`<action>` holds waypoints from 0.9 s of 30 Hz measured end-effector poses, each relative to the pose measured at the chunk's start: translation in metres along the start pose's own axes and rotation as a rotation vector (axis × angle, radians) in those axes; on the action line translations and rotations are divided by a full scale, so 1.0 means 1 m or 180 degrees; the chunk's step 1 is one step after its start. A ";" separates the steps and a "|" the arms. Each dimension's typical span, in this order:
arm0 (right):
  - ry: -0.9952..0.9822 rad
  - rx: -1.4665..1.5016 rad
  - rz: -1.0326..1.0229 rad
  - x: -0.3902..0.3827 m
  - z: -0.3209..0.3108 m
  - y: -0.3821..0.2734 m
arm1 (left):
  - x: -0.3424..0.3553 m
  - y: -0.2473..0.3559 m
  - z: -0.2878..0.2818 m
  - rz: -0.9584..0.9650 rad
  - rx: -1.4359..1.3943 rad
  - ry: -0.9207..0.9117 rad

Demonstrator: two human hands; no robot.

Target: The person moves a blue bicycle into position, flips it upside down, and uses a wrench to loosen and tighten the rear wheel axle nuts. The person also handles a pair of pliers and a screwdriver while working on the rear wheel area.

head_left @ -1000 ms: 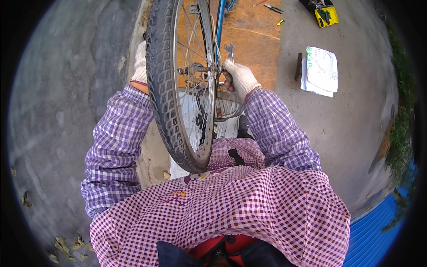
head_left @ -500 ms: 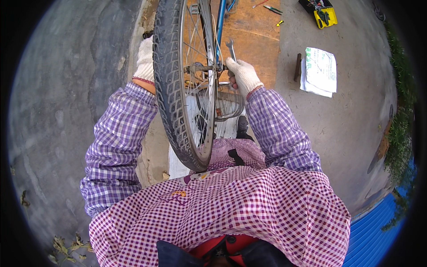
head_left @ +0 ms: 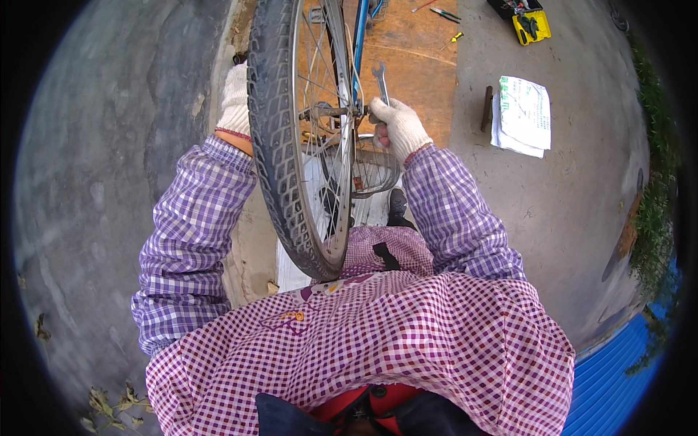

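A bicycle wheel (head_left: 273, 156) with a knobbly black tyre stands upright in front of me, mounted in a blue bicycle frame (head_left: 360, 47). My right hand (head_left: 401, 127), in a white knitted glove, is closed round an open-end wrench (head_left: 380, 81) at the right side of the wheel's hub (head_left: 327, 112). The wrench's open jaw points up and away from me, above the thumb. My left hand (head_left: 234, 98), gloved the same way, is on the far left side of the tyre. The wheel hides its fingers and whatever they touch.
An orange-brown board (head_left: 414, 62) lies under the bicycle, with pliers (head_left: 445, 14) and a yellow-handled screwdriver (head_left: 456, 37) on it. A black and yellow toolbox (head_left: 531, 27) lies open at the far right. Folded white sacking (head_left: 521, 116) rests on the concrete beside a dark bar (head_left: 487, 109).
The wrench and my right hand have shifted slightly to the right, and the wrench is tilted a little differently. My left hand and the wheel have barely moved.
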State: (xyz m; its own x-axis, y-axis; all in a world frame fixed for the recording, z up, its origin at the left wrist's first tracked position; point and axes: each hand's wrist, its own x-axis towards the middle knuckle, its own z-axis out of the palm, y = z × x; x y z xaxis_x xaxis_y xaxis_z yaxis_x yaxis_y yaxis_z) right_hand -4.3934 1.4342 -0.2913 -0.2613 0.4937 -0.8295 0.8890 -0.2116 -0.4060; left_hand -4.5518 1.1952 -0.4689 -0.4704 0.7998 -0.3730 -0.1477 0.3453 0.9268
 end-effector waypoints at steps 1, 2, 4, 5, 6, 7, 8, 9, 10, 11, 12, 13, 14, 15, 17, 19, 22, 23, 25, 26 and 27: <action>0.0086 0.0164 0.0124 0.001 0.000 -0.001 | -0.004 0.009 0.007 -0.0041 -0.0052 -0.0090; 0.0063 -0.0148 0.0057 0.002 0.000 -0.002 | -0.005 0.013 0.000 -0.0083 -0.0102 -0.0179; 0.0187 -0.0830 0.0091 0.005 0.000 -0.004 | -0.012 0.019 0.023 0.0397 0.1494 0.1332; 0.0201 -0.0771 0.0180 0.005 -0.001 -0.005 | -0.016 0.018 0.031 0.0296 0.1235 0.1356; 0.0175 -0.0710 0.0222 0.005 -0.002 -0.006 | -0.020 0.016 0.036 0.0195 0.0976 0.1378; 0.0148 -0.0652 0.0265 0.004 -0.003 -0.007 | -0.022 0.014 0.043 0.0148 0.0687 0.1596; 0.0121 -0.0605 0.0223 0.003 -0.003 -0.007 | -0.025 0.013 0.047 0.0226 0.0598 0.1566; 0.0093 -0.0558 0.0180 0.003 -0.004 -0.007 | -0.026 0.013 0.049 0.0361 0.0478 0.1731; 0.0044 -0.0511 0.0130 0.002 -0.005 -0.007 | -0.027 0.014 0.049 0.0677 0.0530 0.1925; 0.0043 -0.0364 0.0120 0.001 -0.006 -0.007 | -0.027 0.016 0.047 0.0519 0.0437 0.1859; 0.0019 -0.0216 0.0103 0.001 -0.006 -0.007 | -0.027 0.018 0.043 0.0542 0.0516 0.1821; 0.0010 -0.0104 0.0114 0.001 -0.006 -0.007 | -0.027 0.020 0.040 0.0354 0.0487 0.1673; -0.0036 -0.0004 0.0069 0.002 -0.006 -0.006 | -0.027 0.021 0.037 0.0573 0.0647 0.1754; -0.0068 0.0059 0.0053 0.003 -0.006 -0.007 | -0.026 0.021 0.036 0.0580 0.0698 0.1724; 0.0020 -0.0041 0.0062 0.004 -0.005 -0.007 | -0.024 0.017 0.035 0.0610 0.0620 0.1637; 0.0159 -0.0361 0.0070 0.005 -0.003 -0.009 | -0.019 0.006 0.036 0.0653 0.0360 0.1524; 0.0132 -0.0637 0.0240 0.003 0.000 -0.013 | -0.010 -0.014 0.041 0.0713 -0.0031 0.1353; 0.0064 -0.0583 0.0174 0.002 0.001 -0.015 | -0.008 -0.020 0.043 0.0876 0.0371 0.1640; 0.0101 -0.0586 0.0124 0.000 0.001 -0.017 | -0.005 -0.028 0.045 0.1023 0.0780 0.1937; 0.0069 -0.0496 0.0079 -0.001 0.001 -0.017 | -0.005 -0.030 0.045 0.1008 0.0785 0.1949; 0.0082 -0.0416 0.0011 -0.002 0.000 -0.017 | -0.007 -0.032 0.044 0.0820 0.0388 0.1688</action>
State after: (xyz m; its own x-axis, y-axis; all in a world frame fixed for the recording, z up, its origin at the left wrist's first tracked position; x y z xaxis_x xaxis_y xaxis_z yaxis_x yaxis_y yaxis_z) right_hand -4.4078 1.4362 -0.2827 -0.2499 0.5149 -0.8200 0.9317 -0.1026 -0.3483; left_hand -4.5053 1.2006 -0.4983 -0.8522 0.5220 -0.0351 0.1147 0.2519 0.9609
